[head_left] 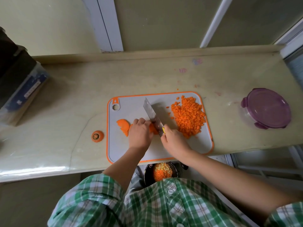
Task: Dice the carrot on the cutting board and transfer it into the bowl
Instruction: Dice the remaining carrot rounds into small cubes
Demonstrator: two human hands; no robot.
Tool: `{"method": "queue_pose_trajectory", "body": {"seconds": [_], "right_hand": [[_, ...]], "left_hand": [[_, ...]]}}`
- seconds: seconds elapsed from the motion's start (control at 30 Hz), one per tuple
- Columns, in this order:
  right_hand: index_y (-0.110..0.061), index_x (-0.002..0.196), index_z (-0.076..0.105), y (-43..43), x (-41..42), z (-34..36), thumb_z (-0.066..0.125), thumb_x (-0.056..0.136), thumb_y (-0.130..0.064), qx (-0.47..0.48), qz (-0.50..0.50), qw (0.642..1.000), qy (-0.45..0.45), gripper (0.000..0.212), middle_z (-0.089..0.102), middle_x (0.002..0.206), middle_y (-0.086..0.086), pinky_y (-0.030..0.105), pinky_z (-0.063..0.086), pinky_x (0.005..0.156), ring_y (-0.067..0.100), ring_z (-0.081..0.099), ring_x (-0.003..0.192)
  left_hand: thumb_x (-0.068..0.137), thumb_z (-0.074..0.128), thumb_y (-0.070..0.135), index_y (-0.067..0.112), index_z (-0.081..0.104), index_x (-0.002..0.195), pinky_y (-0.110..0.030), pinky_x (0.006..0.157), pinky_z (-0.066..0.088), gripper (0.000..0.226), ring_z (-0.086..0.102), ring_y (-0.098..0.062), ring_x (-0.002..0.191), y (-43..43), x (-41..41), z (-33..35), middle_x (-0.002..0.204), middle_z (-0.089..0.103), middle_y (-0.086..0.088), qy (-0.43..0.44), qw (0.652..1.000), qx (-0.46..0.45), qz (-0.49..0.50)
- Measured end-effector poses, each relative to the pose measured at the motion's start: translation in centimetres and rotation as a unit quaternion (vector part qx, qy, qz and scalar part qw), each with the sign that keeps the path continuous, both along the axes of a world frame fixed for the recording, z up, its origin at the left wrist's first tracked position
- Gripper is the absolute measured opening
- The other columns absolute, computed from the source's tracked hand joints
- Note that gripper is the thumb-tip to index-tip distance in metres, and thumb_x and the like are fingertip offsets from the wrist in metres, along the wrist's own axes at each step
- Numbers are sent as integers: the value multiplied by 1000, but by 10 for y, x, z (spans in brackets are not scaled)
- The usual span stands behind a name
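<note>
A grey cutting board (131,102) with an orange rim lies on the counter. On its right side is a heap of diced carrot (188,117). Carrot slices (123,125) lie at the board's left. My left hand (139,133) presses down on a stack of carrot slices with curled fingers. My right hand (173,140) grips the handle of a cleaver (152,115), whose blade stands right beside my left fingers on the carrot. A dark bowl (161,172) with diced carrot and yellow bits sits below the counter edge, partly hidden by my shirt.
A cut-off carrot top (97,136) lies on the counter left of the board. A clear container with a purple lid (266,110) stands at the right. A plastic box (21,89) sits at the far left. Small carrot bits lie behind the board.
</note>
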State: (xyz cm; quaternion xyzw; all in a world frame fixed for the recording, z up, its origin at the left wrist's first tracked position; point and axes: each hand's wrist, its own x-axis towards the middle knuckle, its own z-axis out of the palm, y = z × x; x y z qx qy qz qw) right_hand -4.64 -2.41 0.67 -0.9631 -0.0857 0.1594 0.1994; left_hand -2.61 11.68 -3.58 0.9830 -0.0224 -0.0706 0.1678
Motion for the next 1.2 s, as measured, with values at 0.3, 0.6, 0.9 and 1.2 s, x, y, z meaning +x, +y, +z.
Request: {"method": "queue_pose_trajectory", "body": {"seconds": [0.3, 0.6, 0.9, 1.2], "right_hand": [[-4, 115, 44, 10, -2, -8, 37, 95, -12, -3, -22, 999, 28, 22, 64, 87, 17, 35, 37, 56, 36, 63, 79], [-3, 126, 39, 13, -2, -21, 37, 96, -13, -1, -36, 998, 44, 32, 64, 90, 18, 43, 48, 63, 38, 63, 81], [-9, 92, 43, 0, 2, -12, 44, 93, -7, 51, -32, 998, 1, 2, 46, 62, 7, 32, 23, 52, 40, 58, 64], [-9, 95, 44, 3, 1, 2, 42, 93, -10, 26, -7, 1000, 6, 3, 62, 79, 21, 33, 24, 56, 40, 60, 75]], "left_hand": [[82, 63, 18, 21, 72, 92, -34, 69, 44, 13, 53, -24, 89, -1, 0, -6, 90, 64, -2, 2, 999, -26, 19], [84, 63, 19, 17, 73, 94, -35, 70, 45, 14, 53, -25, 91, -2, 2, -4, 91, 65, -4, 3, 999, -44, 26], [82, 68, 28, 19, 69, 106, -36, 80, 42, 25, 52, -27, 96, 4, -3, -3, 93, 64, -7, -2, 998, -64, 13], [83, 64, 22, 17, 72, 95, -37, 78, 41, 16, 52, -29, 92, 4, -4, -2, 88, 66, -9, -6, 999, -32, 37]]}}
